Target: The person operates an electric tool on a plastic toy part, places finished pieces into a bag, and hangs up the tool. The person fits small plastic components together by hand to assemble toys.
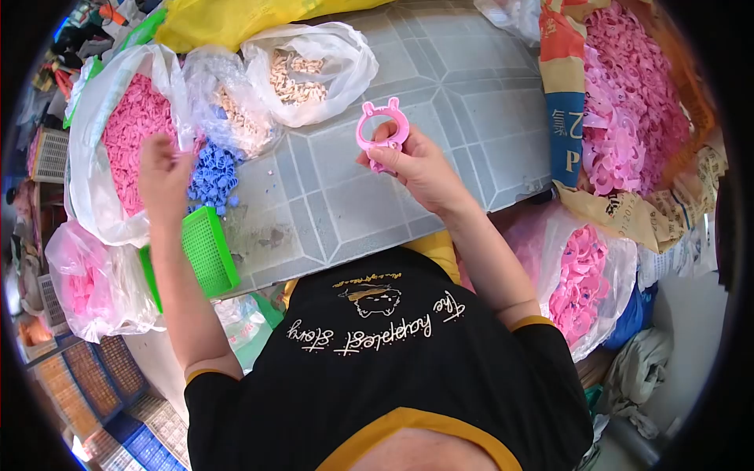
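My right hand (420,167) holds a pink plastic ring (382,125) with two small ear-like bumps upright over the tabletop, thumb and fingers closed on its lower side. On the other side, my left hand (166,169) is over the edge of a plastic bag of small pink parts (132,118). Its fingers are bent together and blurred, and whatever they may hold is too small to make out. Just beside that hand lies a pile of small blue parts (213,174).
Bags of cream-coloured pieces (298,90) stand at the table's back left. A green basket (206,251) sits at the near left edge of the tiled table (345,196). At right are a large sack of pink rings (616,141) and a lower bag of pink parts (580,282).
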{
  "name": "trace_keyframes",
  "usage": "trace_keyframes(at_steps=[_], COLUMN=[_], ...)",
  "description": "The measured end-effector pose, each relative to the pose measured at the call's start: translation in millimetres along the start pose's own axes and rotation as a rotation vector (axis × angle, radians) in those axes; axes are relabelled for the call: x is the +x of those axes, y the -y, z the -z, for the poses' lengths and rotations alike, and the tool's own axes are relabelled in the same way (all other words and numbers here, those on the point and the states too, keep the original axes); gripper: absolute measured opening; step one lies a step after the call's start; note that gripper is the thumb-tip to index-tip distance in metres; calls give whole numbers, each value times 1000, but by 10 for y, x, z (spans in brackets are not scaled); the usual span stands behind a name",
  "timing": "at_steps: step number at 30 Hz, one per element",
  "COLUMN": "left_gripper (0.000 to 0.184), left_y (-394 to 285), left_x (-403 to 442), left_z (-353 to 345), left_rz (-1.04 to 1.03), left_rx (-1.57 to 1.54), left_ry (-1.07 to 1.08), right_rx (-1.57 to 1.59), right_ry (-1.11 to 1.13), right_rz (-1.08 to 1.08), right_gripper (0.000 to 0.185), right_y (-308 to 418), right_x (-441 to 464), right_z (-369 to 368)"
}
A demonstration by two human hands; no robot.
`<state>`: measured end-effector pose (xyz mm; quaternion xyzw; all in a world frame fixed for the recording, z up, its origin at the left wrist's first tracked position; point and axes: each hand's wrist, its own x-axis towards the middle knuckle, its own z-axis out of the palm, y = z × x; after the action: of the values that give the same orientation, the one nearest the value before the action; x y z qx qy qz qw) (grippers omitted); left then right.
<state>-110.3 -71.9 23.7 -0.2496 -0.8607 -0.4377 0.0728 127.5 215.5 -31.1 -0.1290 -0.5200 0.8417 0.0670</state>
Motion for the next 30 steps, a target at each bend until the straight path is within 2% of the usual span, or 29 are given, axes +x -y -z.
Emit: trace_keyframes(at_steps=[2,4,6,9,12,14,17,20,26,30], left_gripper=[14,24,23,18,17,18,18,19,18,16], left_y=[-245,-424,-538,-534,-855,-947,-965,-1124,-1267,-1294], left_x=[-297,-546,-695,-797,-773,-779,-836,-888,-884,-879], left_z=[-269,-490,-654,-856,-872,-853,-909,-883,-818,-813], left_rz=[187,323,515,558,584,549,389,124,-9,-97], left_rx=[-440,-603,-769,-1067,-1122,-1165,-1028,-701,-441,-375], left_ry=[316,463,543,533,486,510,543,535,517,493], right_rx=[-17,-21,-17,-353,-953,-998,-1083,-1129,-1173,-1227], right_ry=[-11,-14,-26,-29,-15,4,43,94,100,88], right_rz=[18,23,18,142,791,898,1029,1176,1236,1249], right_gripper=[22,23,23,27,31,32,28,25,22,22], right_y=[-33,-55,-63,-79,-31,-47,-58,17,29,23], right_x=[-26,-59,-104,-174,-195,-235,-283,-258,-283,-294], right_z=[-24,-62,-86,-67,-72,-73,-54,-71,-143,-152])
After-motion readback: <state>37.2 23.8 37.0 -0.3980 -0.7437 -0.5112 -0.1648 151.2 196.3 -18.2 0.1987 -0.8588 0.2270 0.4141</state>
